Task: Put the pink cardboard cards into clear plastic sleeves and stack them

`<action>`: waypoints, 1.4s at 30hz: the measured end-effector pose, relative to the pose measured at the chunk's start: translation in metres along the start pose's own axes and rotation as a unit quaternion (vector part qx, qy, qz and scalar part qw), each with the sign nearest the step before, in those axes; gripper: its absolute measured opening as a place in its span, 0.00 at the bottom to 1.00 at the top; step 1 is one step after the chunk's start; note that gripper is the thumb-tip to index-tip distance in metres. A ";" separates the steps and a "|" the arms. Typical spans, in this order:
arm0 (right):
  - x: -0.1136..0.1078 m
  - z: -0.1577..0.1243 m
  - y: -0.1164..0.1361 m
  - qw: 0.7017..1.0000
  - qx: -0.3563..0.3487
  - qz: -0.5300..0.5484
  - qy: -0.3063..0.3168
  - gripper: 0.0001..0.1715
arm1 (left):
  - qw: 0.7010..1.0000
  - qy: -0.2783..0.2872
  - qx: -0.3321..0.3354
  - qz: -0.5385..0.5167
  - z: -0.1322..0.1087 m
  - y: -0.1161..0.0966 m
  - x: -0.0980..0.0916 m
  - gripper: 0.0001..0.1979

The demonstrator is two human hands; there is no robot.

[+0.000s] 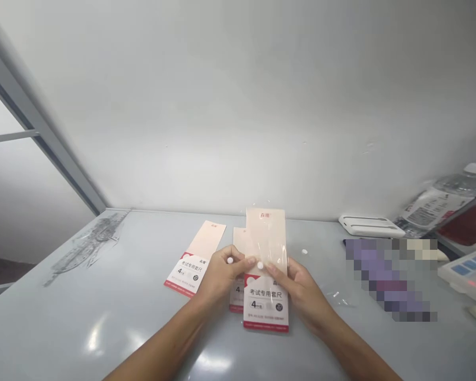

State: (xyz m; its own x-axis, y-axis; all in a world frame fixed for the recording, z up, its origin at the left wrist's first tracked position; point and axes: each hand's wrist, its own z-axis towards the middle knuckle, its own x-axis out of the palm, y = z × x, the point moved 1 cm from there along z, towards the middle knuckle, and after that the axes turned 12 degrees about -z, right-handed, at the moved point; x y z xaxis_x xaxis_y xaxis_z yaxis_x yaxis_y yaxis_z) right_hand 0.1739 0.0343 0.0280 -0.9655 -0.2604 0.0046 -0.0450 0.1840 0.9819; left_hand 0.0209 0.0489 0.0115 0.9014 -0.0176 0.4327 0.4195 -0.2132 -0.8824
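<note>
Both my hands hold a tall card pack [265, 264] in a clear plastic sleeve, peach at the top with a white and red label below. My left hand [222, 275] pinches its left edge, with a small white tablet-like piece [230, 260] by the fingers. My right hand [301, 288] grips the right edge from behind. Another small white piece [260, 265] sits on the front of the pack. A second pack [238, 286] lies under the hands, and a third pack [196, 258] lies flat to the left.
The grey table [103, 296] meets a white wall at the back. A small white piece [304, 251] lies on the table. A white flat device [371, 226], a plastic bottle [444, 201] and a compartment box [468, 270] are at the right.
</note>
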 end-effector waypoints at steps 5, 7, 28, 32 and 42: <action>-0.004 0.000 0.000 1.000 0.009 0.010 0.007 0.28 | 0.999 0.050 -0.010 0.003 -0.004 -0.004 0.007 0.18; -0.005 0.001 -0.001 1.000 0.008 0.020 0.002 0.28 | 0.997 0.076 -0.013 0.002 -0.004 -0.009 0.008 0.20; -0.002 0.001 -0.008 0.997 -0.028 -0.069 -0.007 0.23 | 0.990 0.125 -0.005 0.057 -0.002 -0.002 0.003 0.18; -0.002 0.000 -0.008 0.996 -0.032 -0.084 -0.006 0.22 | 0.988 0.139 -0.014 0.061 0.000 -0.002 0.002 0.18; -0.005 0.004 -0.015 0.990 -0.044 -0.133 0.012 0.26 | 0.992 0.098 -0.013 0.077 0.000 -0.002 0.002 0.18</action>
State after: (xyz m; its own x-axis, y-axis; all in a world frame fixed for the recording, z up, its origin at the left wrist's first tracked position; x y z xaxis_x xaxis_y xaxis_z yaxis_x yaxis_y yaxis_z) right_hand 0.1785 0.0367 0.0126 -0.9164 -0.3107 -0.2525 -0.2726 0.0225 0.9619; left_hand 0.0218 0.0493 0.0144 0.9149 -0.2417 0.3233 0.2736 -0.2175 -0.9369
